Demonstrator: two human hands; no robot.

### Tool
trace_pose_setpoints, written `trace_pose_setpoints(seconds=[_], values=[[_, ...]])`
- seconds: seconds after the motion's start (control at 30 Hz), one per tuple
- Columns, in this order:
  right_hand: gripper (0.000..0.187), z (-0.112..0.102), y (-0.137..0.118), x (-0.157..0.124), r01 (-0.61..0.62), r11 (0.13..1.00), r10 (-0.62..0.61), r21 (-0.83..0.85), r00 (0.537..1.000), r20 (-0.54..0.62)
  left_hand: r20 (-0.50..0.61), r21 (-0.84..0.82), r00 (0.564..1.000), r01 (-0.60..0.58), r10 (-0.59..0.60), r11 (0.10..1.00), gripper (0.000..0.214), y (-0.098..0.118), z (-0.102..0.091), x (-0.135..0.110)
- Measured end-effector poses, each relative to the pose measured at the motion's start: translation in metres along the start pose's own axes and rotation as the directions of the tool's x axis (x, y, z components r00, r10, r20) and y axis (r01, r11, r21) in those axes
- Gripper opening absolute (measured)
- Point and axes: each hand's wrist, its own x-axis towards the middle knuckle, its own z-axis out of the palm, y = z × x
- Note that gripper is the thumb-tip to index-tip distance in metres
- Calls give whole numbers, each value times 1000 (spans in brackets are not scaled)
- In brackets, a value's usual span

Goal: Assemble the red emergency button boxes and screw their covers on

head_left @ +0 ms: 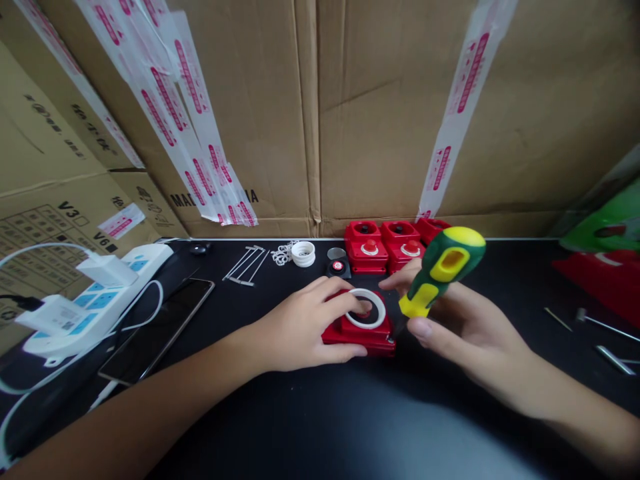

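Note:
My left hand [305, 327] rests on a flat red plastic housing [357, 333] on the black table, thumb along its front edge and a fingertip on the white ring [367, 309] lying on top. My right hand [460, 327] grips a green and yellow screwdriver [443, 270] by its handle. The handle tilts up and to the right, and the tip points down at the housing's right corner. The blade is mostly hidden by my thumb.
Several finished red units [387, 248] stand at the back against a cardboard wall. A white ring stack [303, 253], metal pins [245, 265] and a small black part [338, 267] lie nearby. At left are a phone [160, 327] and a power strip [95, 293]. Metal tools [595, 333] lie at right.

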Motion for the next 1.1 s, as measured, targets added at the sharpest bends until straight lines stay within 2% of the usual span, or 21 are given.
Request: trace_pose_setpoints(seconds=[0.17, 0.3, 0.43, 0.67, 0.87, 1.0, 1.1], values=[[28, 1, 0, 4, 10, 999, -12, -45, 999, -40, 3, 12, 1000, -2, 2, 1000, 45, 0, 0, 0], [20, 3, -5, 4, 31, 999, -32, -21, 997, -75, 5, 16, 1000, 0, 0, 1000, 44, 0, 0, 0], [24, 5, -9, 3, 9, 1000, -7, 23, 995, -102, 1, 7, 1000, -4, 4, 1000, 43, 0, 0, 0], [38, 0, -12, 2, -39, 994, 45, 106, 998, -52, 21, 12, 1000, 7, -7, 1000, 44, 0, -1, 0], [37, -1, -9, 1, -10, 990, 7, 140, 1000, 23, -4, 20, 1000, -7, 8, 1000, 42, 0, 0, 0], [41, 2, -4, 1, -57, 991, 56, 120, 998, 10, -7, 10, 1000, -11, 11, 1000, 42, 1, 0, 0], [38, 2, -1, 1, -101, 988, 103, 116, 995, -10, -2, 9, 1000, -10, 10, 1000, 43, 1, 0, 0]])
